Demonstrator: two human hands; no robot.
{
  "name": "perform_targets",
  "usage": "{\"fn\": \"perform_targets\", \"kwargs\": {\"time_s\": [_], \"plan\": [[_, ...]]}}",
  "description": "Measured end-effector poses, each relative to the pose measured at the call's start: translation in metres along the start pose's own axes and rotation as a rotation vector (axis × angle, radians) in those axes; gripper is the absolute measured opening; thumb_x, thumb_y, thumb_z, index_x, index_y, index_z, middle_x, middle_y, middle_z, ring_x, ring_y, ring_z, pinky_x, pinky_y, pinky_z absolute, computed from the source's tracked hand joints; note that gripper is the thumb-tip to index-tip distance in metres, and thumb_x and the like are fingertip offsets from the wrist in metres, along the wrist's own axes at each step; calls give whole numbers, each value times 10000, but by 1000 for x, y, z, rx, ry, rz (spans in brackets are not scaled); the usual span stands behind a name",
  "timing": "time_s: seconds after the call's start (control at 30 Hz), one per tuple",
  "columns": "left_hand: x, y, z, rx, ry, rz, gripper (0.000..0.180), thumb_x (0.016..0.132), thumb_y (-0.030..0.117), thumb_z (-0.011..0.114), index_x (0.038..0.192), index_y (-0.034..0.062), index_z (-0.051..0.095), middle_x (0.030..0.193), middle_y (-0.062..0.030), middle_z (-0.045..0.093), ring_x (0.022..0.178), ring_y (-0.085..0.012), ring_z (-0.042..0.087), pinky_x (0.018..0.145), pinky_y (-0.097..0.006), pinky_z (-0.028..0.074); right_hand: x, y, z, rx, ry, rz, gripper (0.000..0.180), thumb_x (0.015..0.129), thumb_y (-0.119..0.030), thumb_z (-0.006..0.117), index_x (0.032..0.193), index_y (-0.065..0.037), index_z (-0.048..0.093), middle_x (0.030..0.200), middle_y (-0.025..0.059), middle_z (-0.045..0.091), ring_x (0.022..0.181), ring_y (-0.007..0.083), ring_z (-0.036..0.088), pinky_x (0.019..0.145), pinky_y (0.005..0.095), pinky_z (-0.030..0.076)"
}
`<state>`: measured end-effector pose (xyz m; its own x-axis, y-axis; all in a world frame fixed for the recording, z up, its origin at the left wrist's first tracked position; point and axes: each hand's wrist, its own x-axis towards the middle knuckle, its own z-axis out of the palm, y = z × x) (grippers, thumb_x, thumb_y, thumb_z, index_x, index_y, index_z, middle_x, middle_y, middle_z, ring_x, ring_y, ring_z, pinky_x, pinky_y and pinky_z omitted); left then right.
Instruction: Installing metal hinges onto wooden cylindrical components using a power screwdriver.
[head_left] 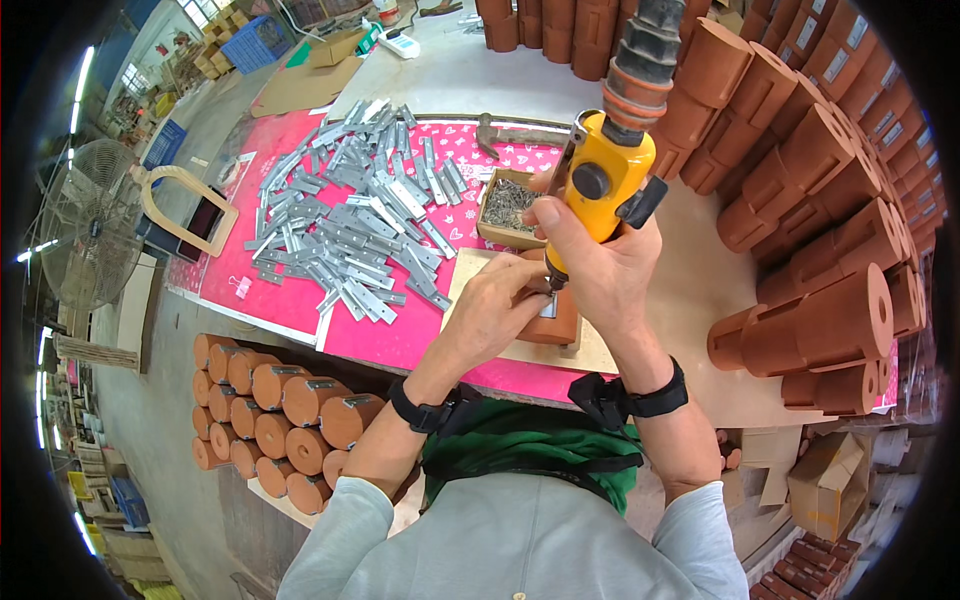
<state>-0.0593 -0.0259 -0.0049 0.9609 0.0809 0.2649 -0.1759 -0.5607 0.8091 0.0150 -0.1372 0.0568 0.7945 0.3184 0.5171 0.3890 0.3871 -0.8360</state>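
Observation:
My right hand [612, 272] is wrapped round a yellow power screwdriver [612, 165] with a thick black hose or cord at its top. The tool points down at a reddish-brown cylinder [560, 328], which lies on a pale wooden board [590, 352]. A small metal plate [549, 306] sits on the cylinder under the tip. Beside the tip, my left hand [488, 312] is closed in a pinch; what its fingertips hold is hidden. Just beyond the hands stands an open cardboard box of screws [510, 203]. Left of it lies a pile of metal strips [350, 235].
A hammer [525, 136] lies behind the screw box. Many brown cylinders [815, 320] stand along the right side, and more are stacked [272, 432] below the table's left edge. Further left are a wooden-framed object [215, 222] and a fan [92, 225].

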Motion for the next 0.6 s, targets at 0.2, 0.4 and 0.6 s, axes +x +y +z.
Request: {"fn": "perform_targets", "kwargs": {"time_s": [0.2, 0.4, 0.6], "plan": [[0, -1, 0, 8, -11, 1, 277, 776, 31, 631, 1052, 31, 615, 936, -142, 586, 914, -294, 579, 799, -369, 470, -2, 1, -2, -21, -11, 11, 237, 838, -38, 638, 1045, 13, 535, 977, 90, 636, 812, 141, 634, 721, 273, 531], [2, -7, -2, -168, -228, -66, 739, 678, 231, 765, 1319, 40, 452, 1364, -179, 393, 1293, -352, 336, 1065, -422, 309, -4, 3, -3, -70, -28, 1, 250, 836, -31, 636, 1056, 21, 527, 996, 99, 631, 805, 140, 632, 724, 270, 525], [6, -14, -3, -97, -301, -16, 977, 617, 332, 804, 1413, 52, 312, 1434, -179, 290, 1338, -364, 265, 1100, -439, 260, -4, 5, -2, -127, -39, -12, 235, 839, -1, 621, 1053, 28, 528, 1000, 111, 628, 793, 138, 628, 711, 272, 521]]}}
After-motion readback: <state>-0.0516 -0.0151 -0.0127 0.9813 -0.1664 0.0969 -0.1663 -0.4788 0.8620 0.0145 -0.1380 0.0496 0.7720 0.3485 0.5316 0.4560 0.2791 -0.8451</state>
